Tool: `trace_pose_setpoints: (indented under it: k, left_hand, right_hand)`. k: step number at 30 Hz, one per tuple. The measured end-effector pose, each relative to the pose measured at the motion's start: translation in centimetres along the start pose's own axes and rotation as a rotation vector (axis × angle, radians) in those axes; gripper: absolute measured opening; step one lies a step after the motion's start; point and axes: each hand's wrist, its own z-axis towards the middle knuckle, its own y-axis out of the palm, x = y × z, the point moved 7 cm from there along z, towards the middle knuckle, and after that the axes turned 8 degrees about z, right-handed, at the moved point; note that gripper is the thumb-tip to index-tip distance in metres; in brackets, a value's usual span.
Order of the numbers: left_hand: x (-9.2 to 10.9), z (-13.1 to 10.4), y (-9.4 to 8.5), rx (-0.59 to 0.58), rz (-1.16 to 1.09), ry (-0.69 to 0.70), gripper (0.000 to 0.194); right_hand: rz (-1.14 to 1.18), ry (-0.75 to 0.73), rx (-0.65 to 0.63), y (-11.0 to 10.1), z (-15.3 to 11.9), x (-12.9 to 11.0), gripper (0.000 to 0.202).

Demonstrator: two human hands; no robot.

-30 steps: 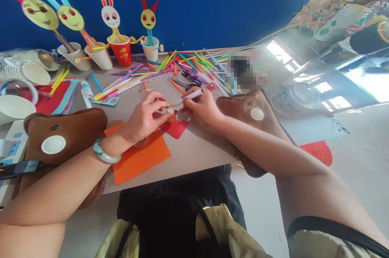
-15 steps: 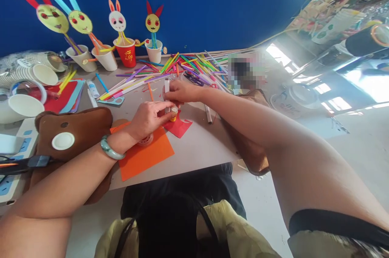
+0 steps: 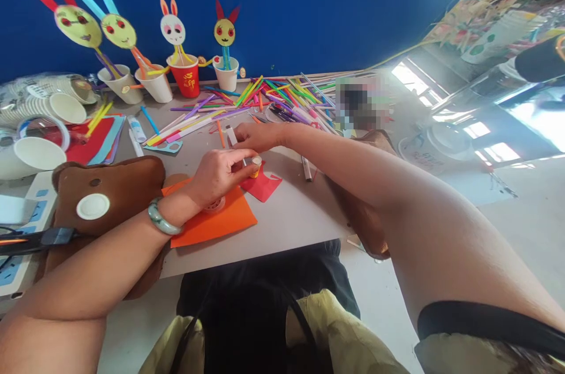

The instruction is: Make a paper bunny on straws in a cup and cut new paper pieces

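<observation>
My left hand [image 3: 220, 173] pinches a small yellow tube with a pale round end [image 3: 256, 166] between thumb and fingers, above a red paper scrap [image 3: 265, 187]. Just beyond it, my right hand [image 3: 255, 136] is closed, palm down, with a slim white stick-like piece [image 3: 231, 135] rising from its fingers. Its lower end is hidden by the hands. Under my left wrist lies an orange paper sheet [image 3: 233, 224], with a roll of clear tape [image 3: 215, 205] partly covered by the hand.
Paper cups with rabbit-faced puppets, one a red cup [image 3: 184, 76], line the blue wall. Coloured sticks and pens [image 3: 265, 97] spread across the back. Brown cushion [image 3: 110, 177], power strip [image 3: 30, 209] and stacked paper cups [image 3: 53, 104] are at left.
My right hand has shifted slightly left, and the white piece in it now tilts left instead of standing upright. The left hand keeps its pinch on the yellow tube, and the whole view shifts slightly.
</observation>
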Motion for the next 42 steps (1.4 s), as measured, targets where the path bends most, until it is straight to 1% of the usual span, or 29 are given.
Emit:
trace_pose_setpoints:
  k: [9,13,17,21,24,28,32,37,42]
  left_hand:
    - [0.3,0.0,-0.1,0.014,-0.007,0.023,0.033]
    - [0.3,0.0,-0.1,0.013,-0.002,0.024,0.034]
    - [0.2,0.0,-0.1,0.026,0.012,0.029,0.035]
    - [0.3,0.0,-0.1,0.035,0.021,0.039,0.034]
    - [0.4,0.0,-0.2,0.059,0.045,0.063,0.033]
    - [0.3,0.0,0.0,0.083,0.075,0.091,0.031]
    - [0.2,-0.1,0.0,0.102,0.089,0.101,0.03]
    - [0.2,-0.1,0.0,0.077,0.065,0.089,0.03]
    - [0.3,0.0,-0.1,0.077,0.076,0.077,0.032]
  right_hand:
    - [0.027,-0.053,-0.03,0.3,0.4,0.3,0.028]
    - [-0.001,-0.082,0.0,0.0,0.6,0.3,0.031]
    - [-0.006,-0.049,0.029,-0.3,0.4,0.6,0.031]
    - [0.02,-0.028,0.078,-0.8,-0.4,0.9,0.025]
    - [0.039,-0.008,0.122,-1.2,-1.3,1.3,0.025]
    - [0.121,0.057,0.119,-1.1,-2.6,1.9,0.024]
    - [0.158,0.077,0.169,-1.1,-3.2,1.9,0.024]
    - [0.137,0.001,0.184,-0.9,-2.9,1.3,0.026]
    - [0.123,-0.074,0.132,-0.4,-2.1,1.0,0.023]
